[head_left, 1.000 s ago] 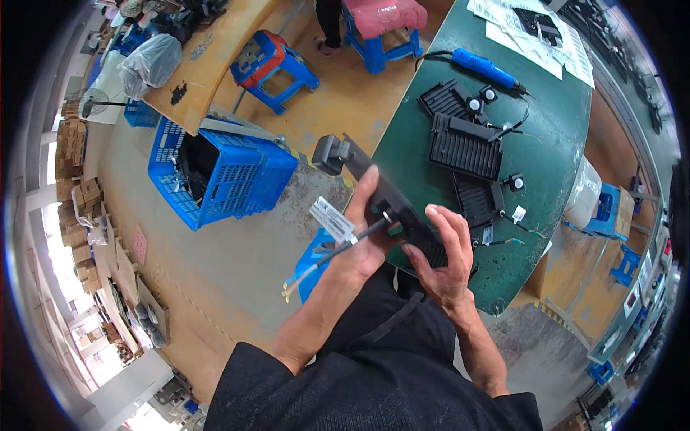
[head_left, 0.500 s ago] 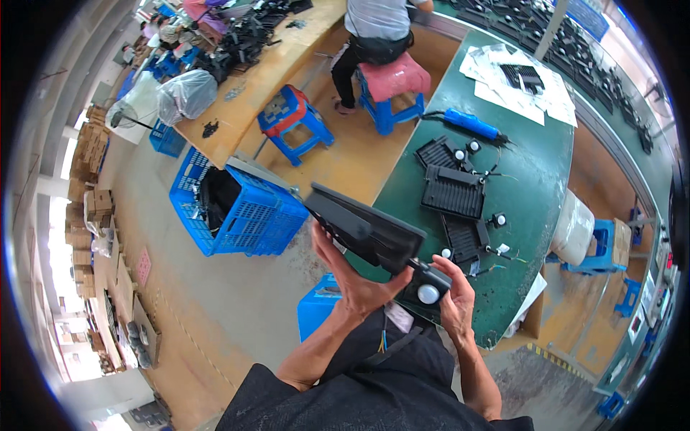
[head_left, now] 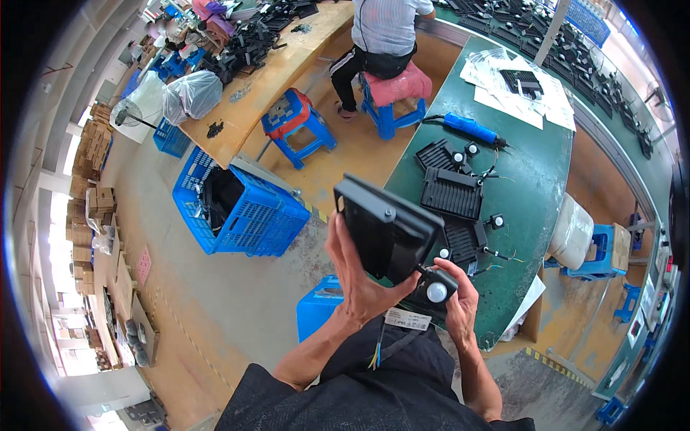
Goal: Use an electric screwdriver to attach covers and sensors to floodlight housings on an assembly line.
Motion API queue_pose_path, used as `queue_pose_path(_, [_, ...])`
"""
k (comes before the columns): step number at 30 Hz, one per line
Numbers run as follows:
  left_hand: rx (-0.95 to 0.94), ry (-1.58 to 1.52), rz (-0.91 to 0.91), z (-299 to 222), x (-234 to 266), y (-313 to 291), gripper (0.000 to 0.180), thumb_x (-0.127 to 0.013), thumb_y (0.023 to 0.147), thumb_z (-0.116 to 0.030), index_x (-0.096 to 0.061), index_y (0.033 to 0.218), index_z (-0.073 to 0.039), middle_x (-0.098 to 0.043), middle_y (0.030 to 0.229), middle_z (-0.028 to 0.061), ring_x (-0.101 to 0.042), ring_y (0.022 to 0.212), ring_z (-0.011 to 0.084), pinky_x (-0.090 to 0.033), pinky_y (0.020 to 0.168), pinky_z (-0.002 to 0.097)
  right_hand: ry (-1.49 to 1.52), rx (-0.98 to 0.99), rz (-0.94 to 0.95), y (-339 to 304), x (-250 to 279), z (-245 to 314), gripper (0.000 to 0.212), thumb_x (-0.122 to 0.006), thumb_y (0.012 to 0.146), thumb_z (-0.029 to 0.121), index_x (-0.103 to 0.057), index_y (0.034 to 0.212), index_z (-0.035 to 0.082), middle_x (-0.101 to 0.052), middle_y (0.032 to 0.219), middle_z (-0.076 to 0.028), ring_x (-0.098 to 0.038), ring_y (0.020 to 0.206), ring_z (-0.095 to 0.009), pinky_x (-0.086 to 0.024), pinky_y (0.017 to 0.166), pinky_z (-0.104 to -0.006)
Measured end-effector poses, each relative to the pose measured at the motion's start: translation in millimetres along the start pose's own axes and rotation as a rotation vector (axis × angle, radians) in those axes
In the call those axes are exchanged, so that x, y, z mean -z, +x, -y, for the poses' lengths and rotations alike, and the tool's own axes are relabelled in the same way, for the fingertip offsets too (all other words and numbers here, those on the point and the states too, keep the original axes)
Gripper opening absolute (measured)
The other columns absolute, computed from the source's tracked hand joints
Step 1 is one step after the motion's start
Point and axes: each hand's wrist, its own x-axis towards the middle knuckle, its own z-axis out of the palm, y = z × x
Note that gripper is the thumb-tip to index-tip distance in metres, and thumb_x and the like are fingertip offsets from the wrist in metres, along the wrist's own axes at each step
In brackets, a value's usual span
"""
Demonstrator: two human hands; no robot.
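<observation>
Above the lap, near the edge of the green workbench, 1 black floodlight housing is held up in both hands. Its long axis is tilted from upper left down to lower right, flat back turned toward the camera. The left hand is closed around the lower left edge of the housing, thumb across its back; this hand carries the body and is the nearer to it. The right hand is closed around the small black sensor module with a white dome at the lower right corner of the housing, just below the body. A cable with a white label tag hangs from the assembly toward the lap; coloured wire ends are seen below it.

Housing: matt black, rectangular, rounded corners, shallow raised block at the centre of the back.

Also recorded: 3 black finned heat-sink plates on the bench; 1 blue electric screwdriver; 1 blue plastic crate on the floor; 1 blue stool beside the left forearm; 1 seated person at a wooden table.
</observation>
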Motion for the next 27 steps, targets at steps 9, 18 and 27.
queue_pose_path(9, [0.209,-0.139,0.153,-13.6,2.9,8.0,0.137,-0.096,0.061,-0.033,-0.010,0.160,0.007,-0.027,0.155,0.0325,-0.029,0.144,0.0482,-0.025,0.120,0.0562,-0.018,-0.030,-0.021,-0.5,6.6,-3.0,0.052,-0.061,0.106,0.038,-0.058,0.140,-0.001,-0.064,0.124,-0.006,-0.059,0.101,-0.011,-0.048,0.090,-0.0258])
queue_pose_path(18, [0.175,-0.098,0.197,-26.1,6.0,9.4,0.132,-0.093,0.064,-0.031,-0.011,0.159,0.009,-0.027,0.155,0.0339,-0.028,0.144,0.0488,-0.023,0.121,0.0570,0.060,-0.039,-0.018,0.4,12.8,-9.0,0.048,-0.060,0.107,0.034,-0.058,0.139,-0.001,-0.065,0.121,-0.003,-0.059,0.104,-0.008,-0.047,0.091,-0.0247])
queue_pose_path(27, [0.155,-0.003,0.218,-21.9,14.2,12.2,0.130,-0.092,0.066,-0.035,-0.013,0.158,0.010,-0.030,0.155,0.0342,-0.029,0.145,0.0478,-0.023,0.120,0.0563,-0.026,-0.057,0.009,0.8,22.4,-11.2,0.044,-0.058,0.108,0.033,-0.060,0.138,0.000,-0.066,0.113,-0.003,-0.059,0.094,-0.008,-0.047,0.083,-0.0240])
